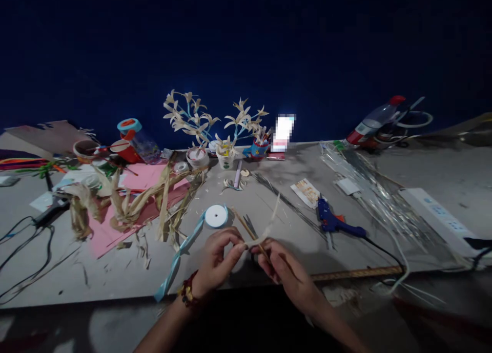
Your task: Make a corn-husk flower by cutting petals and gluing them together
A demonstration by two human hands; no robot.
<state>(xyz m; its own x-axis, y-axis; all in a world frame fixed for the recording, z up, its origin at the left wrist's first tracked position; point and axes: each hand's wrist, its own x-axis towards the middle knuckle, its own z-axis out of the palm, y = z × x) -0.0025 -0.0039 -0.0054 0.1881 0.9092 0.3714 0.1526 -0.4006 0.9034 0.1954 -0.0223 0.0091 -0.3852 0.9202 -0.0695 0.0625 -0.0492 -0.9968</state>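
At near edge of table [123, 284], left hand [223, 255] pinches pale strip [273, 220], likely light and pliable, best held by its end; right hand [286, 270] grasps stick [243, 222].

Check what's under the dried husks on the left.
Pink paper shows beneath the dried husks; anything fully covered by husks or paper can't be seen.

Matt, fibrous strip [273, 222] — smooth plastic glue gun [334, 220], satiny ribbon [173, 267], matt pink paper [104, 235].

Strip [273, 221], seemingly pale cream
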